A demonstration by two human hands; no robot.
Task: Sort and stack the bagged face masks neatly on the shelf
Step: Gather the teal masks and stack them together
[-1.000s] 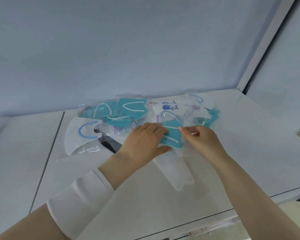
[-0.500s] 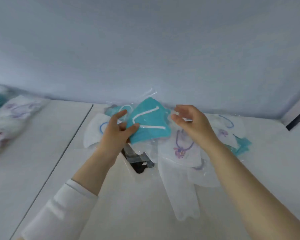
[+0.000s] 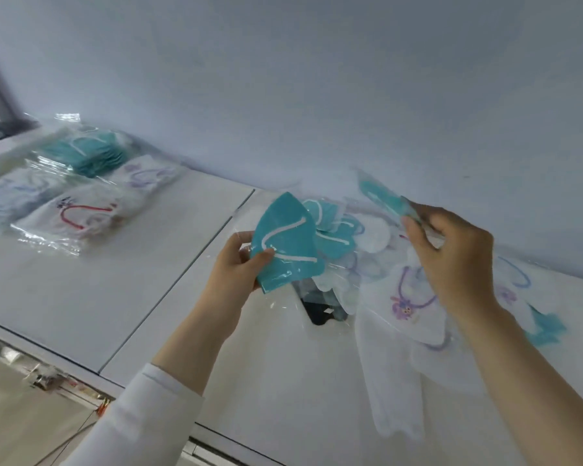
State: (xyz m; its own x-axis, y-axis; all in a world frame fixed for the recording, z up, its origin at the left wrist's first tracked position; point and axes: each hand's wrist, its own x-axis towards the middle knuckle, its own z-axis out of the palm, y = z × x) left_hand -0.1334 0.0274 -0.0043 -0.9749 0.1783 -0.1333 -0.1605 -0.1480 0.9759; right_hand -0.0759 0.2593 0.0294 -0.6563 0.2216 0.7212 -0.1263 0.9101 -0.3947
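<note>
Head view, teal masks point(image 3: 285, 240) held, sorted stacks point(image 3: 81, 196) left

White shelf point(image 3: 122, 297) — sorted mask stacks point(image 3: 68, 193) left, loose pile point(image 3: 401, 297) right

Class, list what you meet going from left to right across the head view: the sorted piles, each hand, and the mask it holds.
sorted piles → left hand → flat teal mask it grips → edge-on teal mask → right hand pinching it → teal mask lying on the shelf

Head view, down over near shelf point(image 3: 81, 297)
</note>
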